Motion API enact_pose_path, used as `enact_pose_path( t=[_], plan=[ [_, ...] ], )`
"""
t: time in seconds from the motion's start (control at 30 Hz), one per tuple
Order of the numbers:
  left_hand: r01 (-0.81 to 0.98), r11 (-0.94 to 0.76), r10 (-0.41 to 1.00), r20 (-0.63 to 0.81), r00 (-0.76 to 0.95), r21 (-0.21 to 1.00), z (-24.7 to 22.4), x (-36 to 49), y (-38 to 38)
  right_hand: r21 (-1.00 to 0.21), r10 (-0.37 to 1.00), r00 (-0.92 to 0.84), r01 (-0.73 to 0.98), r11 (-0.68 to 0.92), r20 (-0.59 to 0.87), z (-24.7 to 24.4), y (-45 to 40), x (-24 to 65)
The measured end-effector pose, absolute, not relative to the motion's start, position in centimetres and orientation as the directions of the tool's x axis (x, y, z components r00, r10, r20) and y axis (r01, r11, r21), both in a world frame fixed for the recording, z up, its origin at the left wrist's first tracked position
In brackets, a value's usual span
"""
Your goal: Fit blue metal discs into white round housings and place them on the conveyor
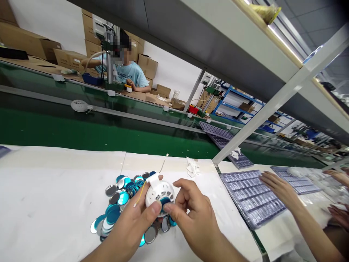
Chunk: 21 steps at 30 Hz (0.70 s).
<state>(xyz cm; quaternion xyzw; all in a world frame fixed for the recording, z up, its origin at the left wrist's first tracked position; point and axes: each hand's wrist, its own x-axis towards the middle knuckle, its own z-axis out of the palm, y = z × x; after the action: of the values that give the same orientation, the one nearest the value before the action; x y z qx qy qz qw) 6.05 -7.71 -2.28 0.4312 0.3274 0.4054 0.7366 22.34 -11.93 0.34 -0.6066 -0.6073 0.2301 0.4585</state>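
A small white round plastic housing (155,193) with vent slots and a thin wire rests in my left hand (136,214), whose fingers are closed round it. Against its slotted face lies a blue mirror-like disc (165,203). My right hand (193,211) pinches the disc's edge with thumb and bent fingers, and my left thumb touches its other side. Below and behind both hands, a loose pile of shiny blue and silver discs (113,214) spreads over the white table cover (54,203). The hands hide part of the pile.
A crumpled white scrap (193,166) lies beyond my hands. A grey compartment tray (251,196) stands right, with a co-worker's hand (278,185) over it. A green conveyor belt (81,131) runs behind, carrying another white housing (79,105). A slanted white post (272,105) rises at right.
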Motion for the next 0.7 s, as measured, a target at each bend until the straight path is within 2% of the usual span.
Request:
enact_pose_path(
  t=[0.1,0.2,0.27,0.47,0.53,0.7],
  plan=[
    [-0.337,0.355,0.856,-0.159,0.491,0.872,-1.8,6.1,-8.0,-0.938,0.951,0.274,0.343,0.043,0.143,-0.7,-12.1,22.0],
    [-0.376,0.413,0.831,-0.174,0.528,0.83,-1.6,6.2,-8.6,-1.0,0.996,0.087,-0.002,0.03,0.029,-1.8,-12.1,20.8],
    [-0.39,0.442,0.827,-0.198,0.526,0.808,-1.5,6.1,-9.0,-0.989,1.0,0.008,-0.142,0.027,0.026,-2.3,-12.1,19.6],
    [-0.368,0.427,0.851,-0.229,0.474,0.826,-1.5,5.7,-9.2,-0.965,0.974,0.148,-0.174,0.196,0.171,-3.2,-11.7,17.4],
    [-0.359,0.409,0.857,-0.218,0.467,0.839,-1.3,5.6,-9.0,-0.959,0.982,0.119,-0.225,0.17,0.146,-3.5,-11.8,17.4],
    [-0.378,0.399,0.846,-0.176,0.503,0.835,-0.7,5.6,-8.3,-0.938,0.995,-0.083,-0.345,0.021,0.052,-2.8,-12.1,18.4]
  ],
)
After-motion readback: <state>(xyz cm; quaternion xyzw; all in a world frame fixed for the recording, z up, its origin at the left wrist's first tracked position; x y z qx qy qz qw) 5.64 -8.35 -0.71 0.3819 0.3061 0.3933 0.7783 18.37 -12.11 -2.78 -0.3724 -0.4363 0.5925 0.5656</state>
